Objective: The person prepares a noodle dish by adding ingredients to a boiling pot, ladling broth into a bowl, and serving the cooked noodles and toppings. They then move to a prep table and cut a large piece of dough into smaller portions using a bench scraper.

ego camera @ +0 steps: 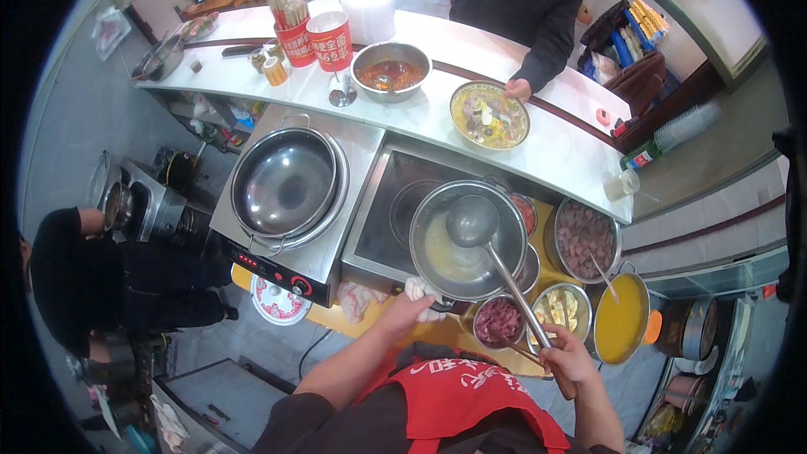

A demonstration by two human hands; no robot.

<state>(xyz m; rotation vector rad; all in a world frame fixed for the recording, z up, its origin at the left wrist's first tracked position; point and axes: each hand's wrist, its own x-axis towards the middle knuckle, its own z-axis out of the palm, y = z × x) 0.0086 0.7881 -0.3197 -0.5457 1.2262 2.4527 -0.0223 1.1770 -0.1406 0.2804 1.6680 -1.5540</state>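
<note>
My left hand [406, 314] grips a folded white cloth [421, 290] against the near side handle of a steel pan [470, 190]. A little pale, cloudy liquid lies in the tilted pan. The wooden-ended handle of a large steel ladle [474, 221] is in my right hand [570, 353]; the ladle's bowl sits over the pan. Just beneath that hand a thin wooden handle runs out of a bowl of raw-looking sliced meat [497, 321], and whether I touch it is unclear. On the white counter [435, 120], a person's hand [518, 89] touches a patterned bowl of soup [490, 115].
An induction cooker with a steel wok [284, 183] stands left. Right are pots of dark cubes [583, 239] and yellow liquid [621, 321]. A pot of red sauce [391, 72] and chopstick cup [294, 38] sit on the counter. Another person [60, 284] stands far left.
</note>
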